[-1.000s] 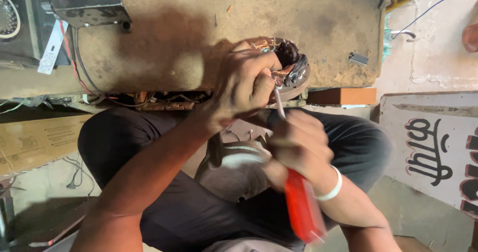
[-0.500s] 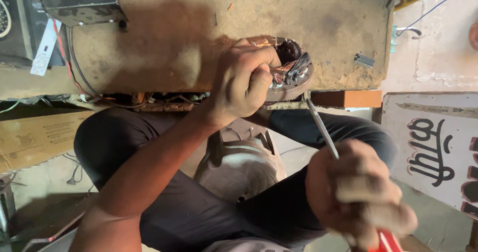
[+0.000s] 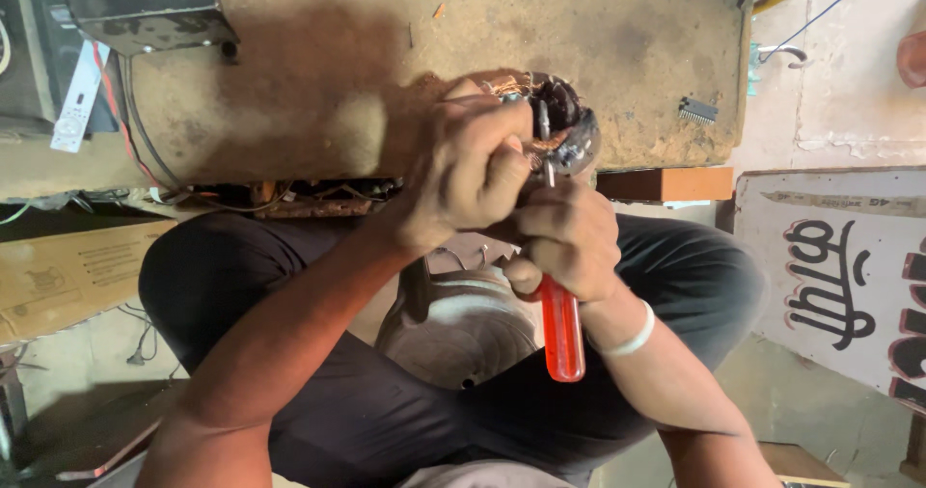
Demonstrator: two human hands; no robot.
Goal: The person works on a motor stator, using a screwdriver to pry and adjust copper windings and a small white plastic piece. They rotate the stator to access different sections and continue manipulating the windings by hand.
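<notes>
Small motor: dark metal, shiny copper wire, at edge of dusty worn bench. Left hand curls tight round motor. Right hand fist-grips screwdriver, clear red plastic handle, thin steel tip up on motor.

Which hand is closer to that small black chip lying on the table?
The right hand, gripping the red screwdriver, sits below and left of the chip. The left hand, on the motor part, is farther left.
</notes>
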